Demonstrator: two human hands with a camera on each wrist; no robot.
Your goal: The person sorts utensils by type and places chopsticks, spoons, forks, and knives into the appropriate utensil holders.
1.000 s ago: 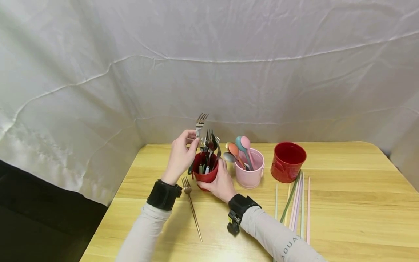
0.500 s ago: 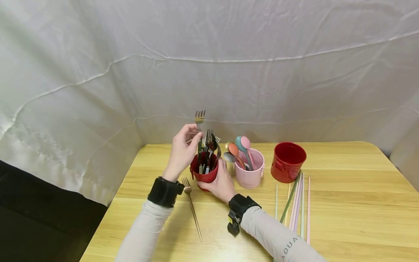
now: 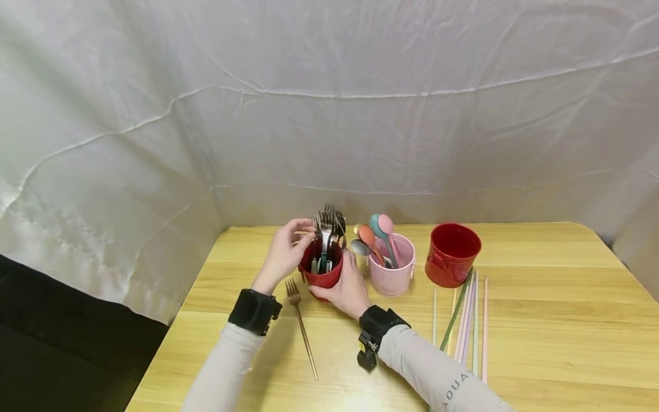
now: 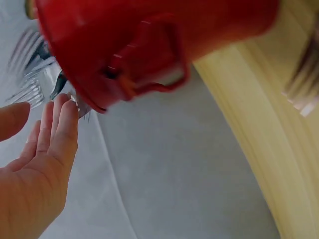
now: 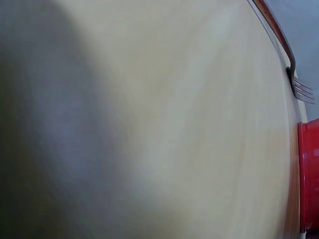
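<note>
A small red bucket (image 3: 323, 279) holds several forks (image 3: 327, 222), tines up. My right hand (image 3: 351, 290) grips this bucket low on its right side. At the left of the rim is my left hand (image 3: 282, 252), beside the fork heads. In the left wrist view that hand (image 4: 45, 154) has its fingers extended and thumb apart, with a fork head close by its fingertips; contact is hard to tell. A gold-toned fork (image 3: 302, 329) lies on the table in front of the bucket. The right wrist view shows the lying fork (image 5: 284, 45) and the bucket's edge (image 5: 310, 174).
Right of the gripped bucket stands a pink bucket (image 3: 391, 281) with several spoons (image 3: 381, 228). Farther right is a second red bucket (image 3: 449, 263). Several pastel chopsticks (image 3: 465, 326) lie in front of it on the wooden table (image 3: 556, 320). A pale cloth hangs behind.
The fork in my left hand was raised above the bucket, then went down among the other forks. The left hand lowered and let go of it. My right hand kept its hold.
</note>
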